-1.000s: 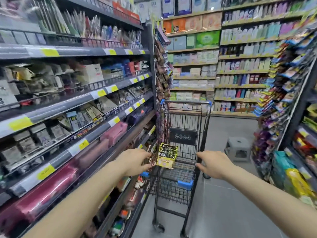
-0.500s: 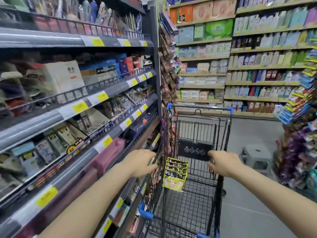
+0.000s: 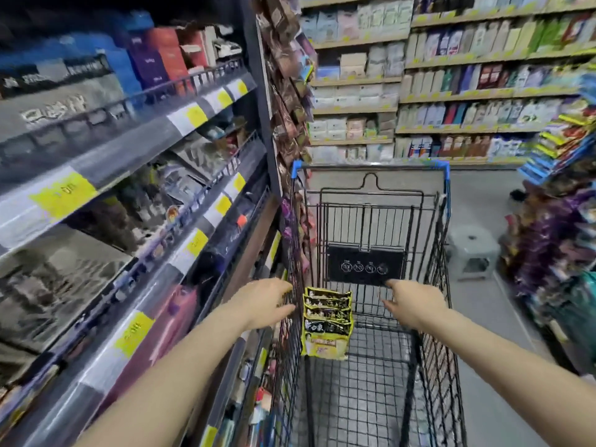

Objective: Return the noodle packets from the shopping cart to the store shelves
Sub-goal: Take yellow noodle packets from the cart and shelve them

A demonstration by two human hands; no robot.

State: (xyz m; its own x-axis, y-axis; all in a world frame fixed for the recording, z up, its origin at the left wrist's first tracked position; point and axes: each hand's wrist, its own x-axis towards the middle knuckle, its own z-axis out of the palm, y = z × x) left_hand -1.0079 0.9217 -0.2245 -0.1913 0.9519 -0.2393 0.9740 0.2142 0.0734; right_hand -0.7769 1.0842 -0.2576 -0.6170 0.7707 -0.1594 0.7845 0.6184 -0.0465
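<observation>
The left hand (image 3: 263, 306) curls over the shopping cart's (image 3: 442, 317) left rim and the right hand (image 3: 414, 303) hangs loose, holding nothing; reaching next should mean pinching the yellow noodle packets (image 3: 326, 322), propped upright in the cart's near-left corner.

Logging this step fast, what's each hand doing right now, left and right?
Left hand: fingers curled on the shopping cart left side.
Right hand: held over the cart, holding nothing, apparently open.
</observation>
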